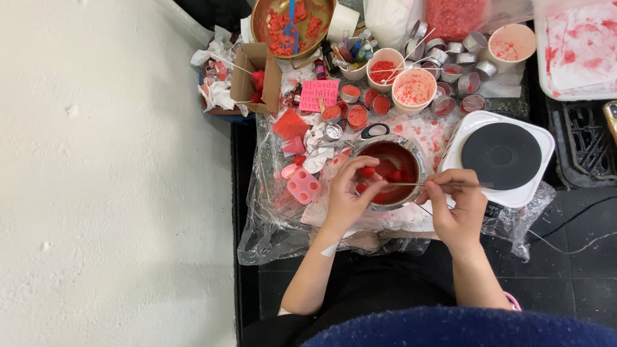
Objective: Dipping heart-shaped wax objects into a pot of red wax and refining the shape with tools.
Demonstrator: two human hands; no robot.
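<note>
A small metal pot [416, 168] holds dark red liquid and red wax chunks. My left hand [347, 193] is over the pot's left rim, fingers pinched on a red wax piece [367, 172]. My right hand [455, 204] is to the right of the pot and grips a thin metal stick [418, 184] that reaches left across the pot. A pink silicone mould [303, 186] lies just left of my left hand on the plastic sheet [270, 218].
A white hot plate with a black disc [501, 156] stands right of the pot. Behind are several small tins, paper cups [414, 88] with red wax, a brass bowl [260, 22], a cardboard box [241, 80] and a white tray [543, 58]. A white wall is at left.
</note>
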